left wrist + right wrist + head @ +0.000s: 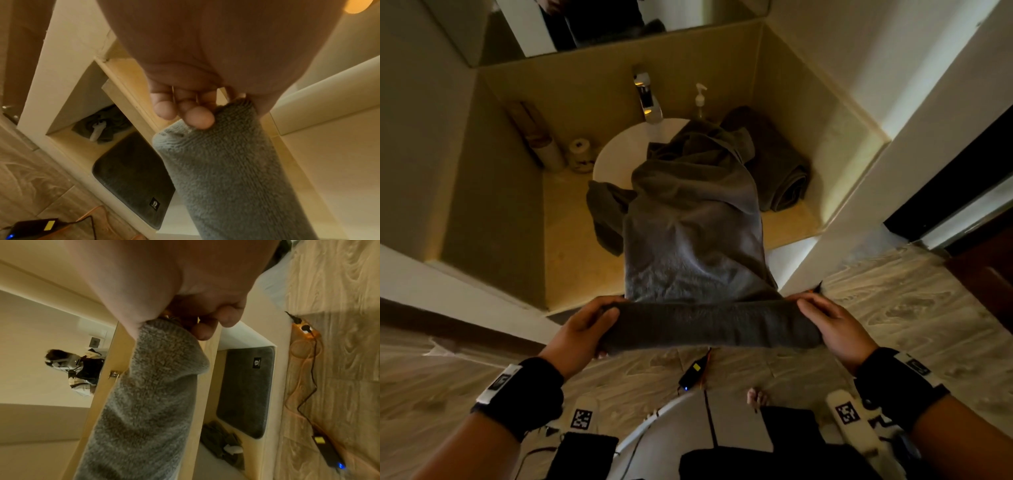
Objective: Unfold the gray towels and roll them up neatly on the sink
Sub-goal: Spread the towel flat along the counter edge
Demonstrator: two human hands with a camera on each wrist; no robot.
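You hold the gray towel (693, 219) by its near end, which is already rolled into a thick tube in front of the worktop (571, 240). Your left hand (582, 329) grips the left end of the roll, with the fingers (198, 117) curled around it. Your right hand (832, 325) grips the right end in the same way. The unrolled part of the towel lies over the worktop edge and covers most of the white sink (619, 150).

Behind it on the right, a second towel (780, 178) lies rolled on the worktop, touching the first one. A faucet (649, 99) and a soap dispenser (700, 99) stand behind the sink. On the left, a toilet paper roll (580, 154) stands near the sink. Below the worktop, a dark mat (131, 175) lies on a shelf. A black power adapter (693, 373) lies on the floor.
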